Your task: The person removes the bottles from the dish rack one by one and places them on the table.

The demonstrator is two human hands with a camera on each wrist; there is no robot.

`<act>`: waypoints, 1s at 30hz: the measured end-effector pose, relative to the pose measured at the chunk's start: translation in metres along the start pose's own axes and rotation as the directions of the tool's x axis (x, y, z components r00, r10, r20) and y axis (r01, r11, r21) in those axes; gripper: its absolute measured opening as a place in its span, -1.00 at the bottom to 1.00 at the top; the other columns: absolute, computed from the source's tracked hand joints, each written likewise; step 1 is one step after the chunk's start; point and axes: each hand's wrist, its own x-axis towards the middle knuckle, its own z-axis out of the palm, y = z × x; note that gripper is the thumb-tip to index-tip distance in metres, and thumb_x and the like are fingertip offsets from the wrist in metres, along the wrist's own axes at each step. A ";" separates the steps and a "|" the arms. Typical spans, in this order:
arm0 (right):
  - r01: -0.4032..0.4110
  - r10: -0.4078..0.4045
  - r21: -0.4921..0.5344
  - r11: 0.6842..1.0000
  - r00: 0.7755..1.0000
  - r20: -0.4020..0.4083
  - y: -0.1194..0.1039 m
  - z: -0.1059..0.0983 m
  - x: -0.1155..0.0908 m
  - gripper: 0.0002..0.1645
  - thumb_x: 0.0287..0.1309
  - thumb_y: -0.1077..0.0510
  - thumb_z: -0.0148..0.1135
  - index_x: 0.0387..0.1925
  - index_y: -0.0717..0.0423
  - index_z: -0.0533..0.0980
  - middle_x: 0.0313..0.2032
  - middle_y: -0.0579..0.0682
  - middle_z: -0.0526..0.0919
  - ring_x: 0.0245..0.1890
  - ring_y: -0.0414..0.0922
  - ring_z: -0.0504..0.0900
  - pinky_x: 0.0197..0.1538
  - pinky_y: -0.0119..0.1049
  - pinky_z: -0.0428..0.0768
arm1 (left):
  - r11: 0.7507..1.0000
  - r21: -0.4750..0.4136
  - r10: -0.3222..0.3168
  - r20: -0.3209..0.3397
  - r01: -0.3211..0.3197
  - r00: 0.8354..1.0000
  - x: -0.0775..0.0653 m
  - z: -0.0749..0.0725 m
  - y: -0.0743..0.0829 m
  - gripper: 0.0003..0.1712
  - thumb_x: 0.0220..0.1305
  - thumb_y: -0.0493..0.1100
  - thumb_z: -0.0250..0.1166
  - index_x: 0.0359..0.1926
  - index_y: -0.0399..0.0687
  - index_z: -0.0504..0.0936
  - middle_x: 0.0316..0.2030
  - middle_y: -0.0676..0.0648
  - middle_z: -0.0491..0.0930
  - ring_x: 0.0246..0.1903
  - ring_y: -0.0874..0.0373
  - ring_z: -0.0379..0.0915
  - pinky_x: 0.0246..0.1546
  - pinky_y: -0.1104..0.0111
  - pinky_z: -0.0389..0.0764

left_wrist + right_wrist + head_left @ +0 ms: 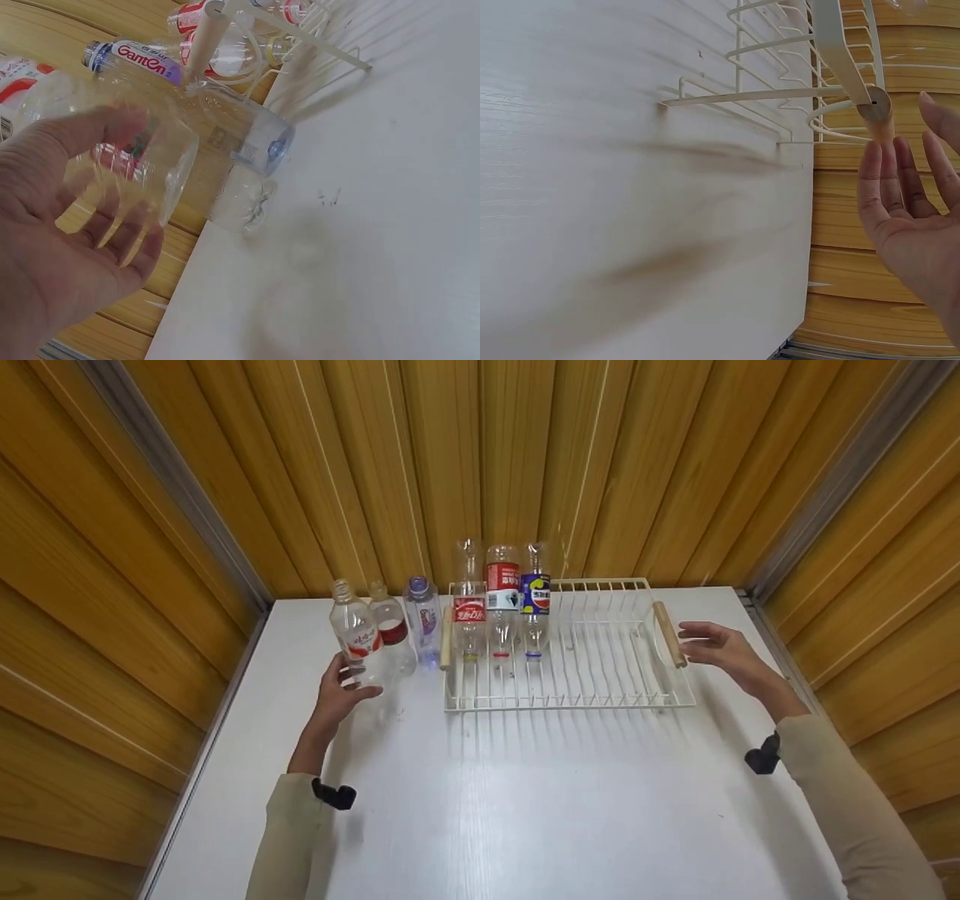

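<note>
On the white counter (525,810), the left hand (337,695) grips a clear bottle (354,619) left of the rack (570,708); the right hand (726,652), relaxed, is beside its handle (669,634). Swinging rightward could topple the neighbouring bottle (392,631).

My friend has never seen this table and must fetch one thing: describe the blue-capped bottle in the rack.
On the white table stands a wire rack with wooden handles. Three bottles sit in it; take the rightmost bottle. Its blue-and-yellow label and blue cap set it apart from its red-labelled neighbours.
</note>
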 end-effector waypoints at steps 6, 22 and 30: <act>-0.039 0.040 -0.033 0.999 0.999 0.025 -0.006 0.004 0.001 -0.22 0.42 0.00 0.24 0.49 0.25 0.22 0.39 0.30 0.36 -0.04 -0.49 0.61 0.03 -0.61 0.58 | 0.999 0.043 0.002 -0.043 0.000 0.999 0.002 0.002 -0.011 0.08 0.05 -0.42 0.49 0.53 -0.04 0.13 0.43 -0.24 0.24 0.42 -0.19 0.19 0.46 -0.02 0.31; -0.024 0.025 -0.021 1.000 0.997 0.076 -0.004 0.010 -0.005 -0.24 0.39 0.07 0.29 0.47 0.27 0.26 0.32 0.29 0.40 -0.06 -0.43 0.66 0.03 -0.54 0.63 | 0.993 0.035 -0.109 -0.118 0.113 0.987 0.012 0.002 -0.041 0.07 0.06 -0.54 0.40 0.55 -0.07 0.12 0.42 -0.33 0.22 0.44 -0.27 0.19 0.41 -0.09 0.37; -0.047 0.050 -0.034 0.998 0.996 0.078 -0.001 0.007 -0.006 -0.22 0.38 0.06 0.29 0.48 0.25 0.25 0.38 0.28 0.35 -0.03 -0.46 0.62 0.03 -0.54 0.63 | 0.985 0.037 -0.163 -0.096 0.167 0.982 0.017 0.004 -0.046 0.11 0.07 -0.54 0.40 0.57 0.01 0.11 0.46 -0.31 0.19 0.49 -0.25 0.14 0.45 -0.09 0.32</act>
